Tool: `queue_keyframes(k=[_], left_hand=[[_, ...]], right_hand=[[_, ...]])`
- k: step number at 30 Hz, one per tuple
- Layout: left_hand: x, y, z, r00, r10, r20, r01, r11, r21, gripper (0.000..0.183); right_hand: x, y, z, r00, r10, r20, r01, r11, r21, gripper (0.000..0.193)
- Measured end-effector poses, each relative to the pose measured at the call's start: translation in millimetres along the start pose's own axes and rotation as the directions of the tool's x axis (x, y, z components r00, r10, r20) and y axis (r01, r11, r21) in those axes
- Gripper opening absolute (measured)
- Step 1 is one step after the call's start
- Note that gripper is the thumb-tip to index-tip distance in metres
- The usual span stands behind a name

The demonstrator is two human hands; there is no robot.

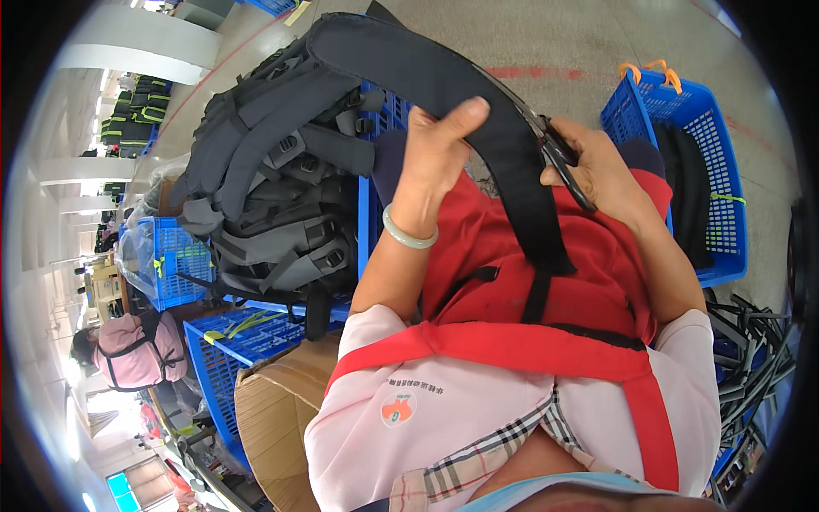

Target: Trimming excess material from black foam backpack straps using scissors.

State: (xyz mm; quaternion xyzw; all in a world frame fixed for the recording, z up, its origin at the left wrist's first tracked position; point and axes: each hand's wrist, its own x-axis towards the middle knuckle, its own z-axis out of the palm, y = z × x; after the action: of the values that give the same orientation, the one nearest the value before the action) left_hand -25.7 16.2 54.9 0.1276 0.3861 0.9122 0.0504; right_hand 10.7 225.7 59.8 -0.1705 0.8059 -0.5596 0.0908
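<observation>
A wide, curved black padded strap (418, 64) arches from above the backpack pile down over my lap, with narrow webbing (537, 296) at its lower end. My left hand (439, 145) grips the strap's inner edge, thumb on top and fingers hidden beneath it. At the outer edge, my right hand (593, 166) is closed around black-handled scissors (559, 149). Their thin metal part lies along the strap's edge; whether the blades are apart cannot be made out.
Grey and black backpacks (281, 196) are heaped on blue crates at my left. Below them stand a blue crate (213, 375) and an open cardboard box (281, 410). A blue basket (725, 183) with black pieces is at my right, above dark straps or frames (742, 367). Another person (141, 350) is far left.
</observation>
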Motion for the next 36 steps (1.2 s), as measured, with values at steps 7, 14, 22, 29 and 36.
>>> queue_keyframes(k=[7,14,22,29,36], left_hand=[[40,34,14,0.981,0.126,0.145,-0.139,0.987,0.085,0.02],[28,10,-12,0.992,0.013,0.129,-0.016,1.0,0.016,0.02],[16,-13,-47,0.977,-0.081,0.195,0.077,0.997,0.029,0.023],[8,-22,-49,0.971,-0.099,0.217,0.107,0.994,-0.026,0.026],[5,-25,-47,0.978,-0.14,0.152,0.14,0.99,0.013,0.026]], right_hand=[[24,-25,-17,0.976,-0.15,-0.159,0.109,0.964,-0.242,0.055],[20,-3,-7,0.995,-0.06,-0.078,0.039,0.968,-0.247,0.058],[14,15,4,0.996,0.088,0.003,-0.088,0.996,-0.018,0.053],[5,4,6,0.999,0.034,-0.011,-0.035,0.979,-0.2,0.054],[4,23,3,0.999,0.003,0.037,0.002,0.987,-0.158,0.049]])
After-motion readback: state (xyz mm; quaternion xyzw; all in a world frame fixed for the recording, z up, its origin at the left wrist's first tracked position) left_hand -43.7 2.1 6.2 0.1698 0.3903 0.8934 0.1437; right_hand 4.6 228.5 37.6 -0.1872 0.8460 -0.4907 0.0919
